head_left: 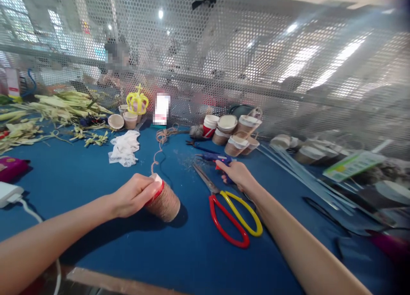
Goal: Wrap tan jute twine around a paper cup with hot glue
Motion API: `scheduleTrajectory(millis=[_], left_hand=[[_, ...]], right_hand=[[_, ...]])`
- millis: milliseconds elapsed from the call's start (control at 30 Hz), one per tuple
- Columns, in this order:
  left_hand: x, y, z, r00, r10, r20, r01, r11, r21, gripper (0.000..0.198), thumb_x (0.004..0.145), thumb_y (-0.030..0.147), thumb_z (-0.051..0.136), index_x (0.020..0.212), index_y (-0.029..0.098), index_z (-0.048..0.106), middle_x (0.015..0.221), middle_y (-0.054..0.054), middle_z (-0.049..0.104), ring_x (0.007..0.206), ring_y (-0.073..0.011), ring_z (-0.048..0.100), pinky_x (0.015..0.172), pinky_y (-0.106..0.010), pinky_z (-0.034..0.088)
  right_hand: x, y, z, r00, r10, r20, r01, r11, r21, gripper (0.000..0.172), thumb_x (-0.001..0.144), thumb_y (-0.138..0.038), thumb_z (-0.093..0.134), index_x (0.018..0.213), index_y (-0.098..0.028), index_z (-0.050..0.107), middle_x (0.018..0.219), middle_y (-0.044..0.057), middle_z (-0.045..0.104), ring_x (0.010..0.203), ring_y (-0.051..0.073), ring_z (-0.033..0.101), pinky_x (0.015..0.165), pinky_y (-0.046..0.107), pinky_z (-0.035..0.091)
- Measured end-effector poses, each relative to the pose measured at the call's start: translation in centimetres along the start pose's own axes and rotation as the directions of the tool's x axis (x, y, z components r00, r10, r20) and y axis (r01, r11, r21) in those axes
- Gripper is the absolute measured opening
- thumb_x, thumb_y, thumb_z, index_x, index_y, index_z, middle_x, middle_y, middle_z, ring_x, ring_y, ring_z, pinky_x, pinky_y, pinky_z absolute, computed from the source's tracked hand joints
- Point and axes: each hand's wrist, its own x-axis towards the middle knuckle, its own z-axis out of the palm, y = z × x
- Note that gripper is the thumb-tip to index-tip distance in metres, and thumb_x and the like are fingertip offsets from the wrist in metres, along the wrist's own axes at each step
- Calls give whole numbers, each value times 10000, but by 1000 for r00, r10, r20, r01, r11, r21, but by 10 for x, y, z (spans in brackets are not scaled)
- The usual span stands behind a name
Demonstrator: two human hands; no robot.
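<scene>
One blue table (192, 261) is carrying one pair of scissors (214, 190). Two hands are working: the left hand (136, 194) is grasping one tilted cup (166, 204), left of the scissors; the right hand (238, 175) is grasping one glue gun (218, 157).

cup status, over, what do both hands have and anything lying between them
Left hand gripping twine-wrapped cup, tilted. Right hand on glue gun. Scissors between hands.

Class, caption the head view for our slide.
Left hand holds a twine-wrapped cup; right hand, a glue gun; scissors nearby.
</scene>
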Motion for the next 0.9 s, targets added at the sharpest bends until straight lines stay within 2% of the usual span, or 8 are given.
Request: scheduleTrajectory(millis=[133, 233, 400, 433, 500, 633, 767, 900], left_hand=[[1, -1, 0, 1000, 1, 5, -1, 1000, 6, 385, 878, 276, 253, 520, 157, 324, 525, 36, 317, 495, -75, 289, 471, -211, 268], [1, -1, 1, 1000, -15, 11, 15, 1000, 15, 392, 877, 280, 251, 513, 157, 331, 518, 37, 320, 491, -76, 297, 470, -213, 274], [1, 0, 3, 1000, 13, -4, -13, 997, 74, 382, 872, 257, 266, 502, 167, 304, 491, 49, 308, 462, -73, 280, 454, -218, 262], [1, 0, 3, 1000, 26, -9, -25, 997, 77, 376, 870, 248, 268, 504, 168, 305, 493, 49, 314, 463, -73, 283, 460, -219, 267], [2, 1, 2, 999, 40, -10, -39, 997, 68, 367, 868, 241, 269, 511, 166, 311, 501, 48, 327, 471, -74, 290, 472, -219, 278], [3, 1, 1, 998, -59, 13, 59, 998, 7, 386, 877, 300, 278, 519, 161, 315, 507, 52, 312, 477, -70, 274, 462, -209, 252], [3, 2, 2, 960, -277, 38, 279, 947, -160, 459, 867, 424, 286, 520, 140, 381, 511, 50, 292, 490, -72, 260, 447, -203, 222], [3, 4, 5, 924, -370, 97, 380, 854, -354, 492, 835, 491, 317, 616, 99, 515, 536, 30, 385, 507, -83, 326, 477, -204, 274]], right_hand=[[-12, -17, -6, 984, -169, -61, 162, 981, -105, 120, 819, -224, 538, 807, -120, 598, 934, 99, 591, 863, 191, 562, 691, 310, 454], [-37, -49, 4, 921, -388, 29, 389, 916, -97, 225, 803, -253, 540, 620, -138, 603, 831, 119, 619, 891, 240, 556, 684, 302, 420], [-79, -98, 47, 638, -647, 418, 652, 742, 155, 317, 872, -337, 395, 812, -206, 677, 875, 13, 670, 829, 148, 592, 707, 241, 439], [-84, -103, 55, 562, -673, 481, 642, 722, 259, 327, 875, -339, 381, 842, -190, 670, 910, 25, 668, 852, 148, 588, 729, 248, 439], [-88, -108, 64, 508, -699, 503, 562, 712, 422, 278, 846, -321, 434, 828, -153, 655, 939, 56, 658, 860, 154, 585, 746, 262, 439], [-91, -103, 61, 616, -708, 345, 484, 686, 543, 168, 776, -254, 529, 685, -138, 610, 901, 57, 627, 825, 138, 568, 746, 253, 427], [-98, -95, 48, 675, -704, 221, 525, 668, 527, 166, 760, -278, 552, 689, -136, 602, 718, 18, 595, 698, 126, 535, 685, 252, 421], [-107, -90, 43, 709, -684, 169, 541, 682, 491, 164, 762, -266, 552, 660, -141, 582, 647, -6, 554, 630, 111, 487, 623, 240, 402]])
